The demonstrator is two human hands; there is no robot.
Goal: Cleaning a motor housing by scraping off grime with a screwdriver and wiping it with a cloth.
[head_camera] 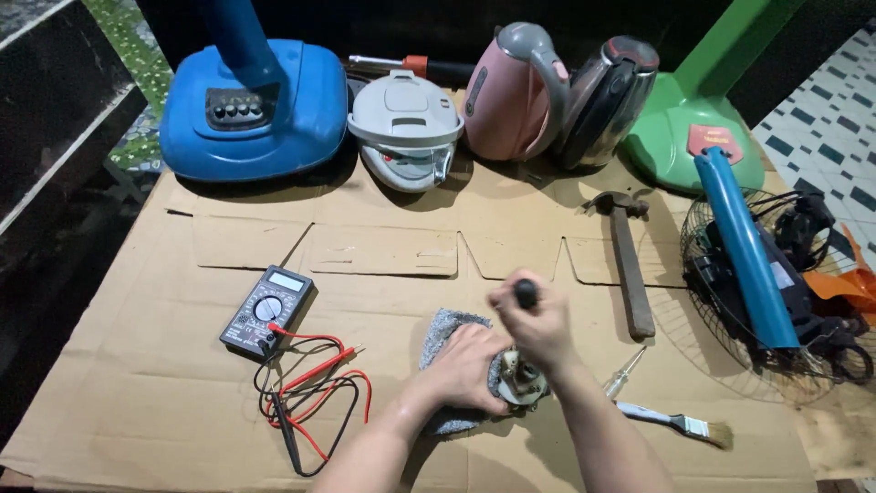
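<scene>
A small round metal motor part [522, 383] was held down on a grey cloth [444, 340] by the left hand [470, 365], at six o'clock on the flattened brown cardboard surface [383, 246]. The right hand [540, 324] was closed around a black-handled tool [526, 293] set upright on the part. A pink kettle [511, 96] and a steel kettle [607, 96], contents unseen, were stood at twelve o'clock. A black multimeter [267, 310] was lain at nine o'clock; a round wire fan guard [730, 301] was seen at three o'clock beside tiled floor [821, 100].
</scene>
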